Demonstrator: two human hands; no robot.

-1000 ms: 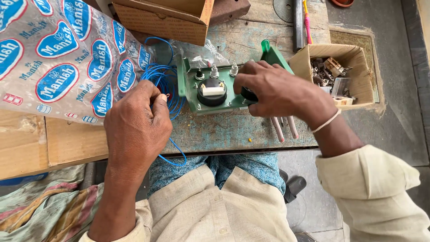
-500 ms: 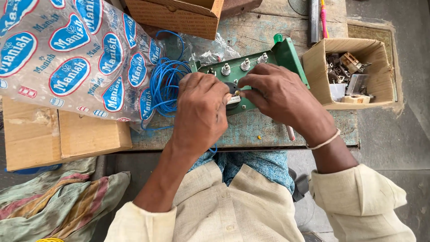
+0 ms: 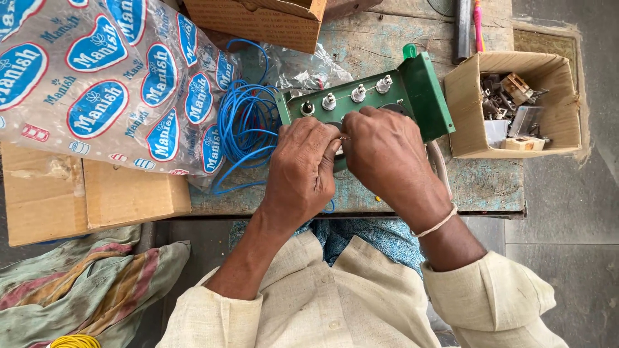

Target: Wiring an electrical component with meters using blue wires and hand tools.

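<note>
Green metal panel (image 3: pixel 422 96) lies tilted on the worn wooden bench (image 3: pixel 490 183), just in front of the person, its far edge carrying a row of four silver-topped terminals (image 3: pixel 356 94). Both hands sit together on the near half of the panel, touching each other at the fingertips. Left hand (image 3: pixel 300 169) knuckles up, fingers curled down onto the panel face; whether it pinches anything cannot be told, the fingertips being hidden. Right hand (image 3: pixel 387 154) likewise curled over, thumb and forefinger drawn close around a small brass-coloured piece (image 3: pixel 342 137) at the point where the two hands meet; a pale thread band (image 3: pixel 438 223) circles that wrist. Just left of the panel, a loose coil of blue wire (image 3: pixel 245 125) spills over the bench, one strand running under the left hand. Crumpled clear plastic (image 3: pixel 303 67) lies behind the coil. Further left, a large printed plastic sack (image 3: pixel 97 84) with blue ovals rests on a flat cardboard carton (image 3: pixel 90 196). Right of the panel, near but apart, an open cardboard box (image 3: pixel 467 109) holds small metal and brown parts (image 3: pixel 512 103). Another cardboard box (image 3: pixel 258 19) stands at the far edge.
</note>
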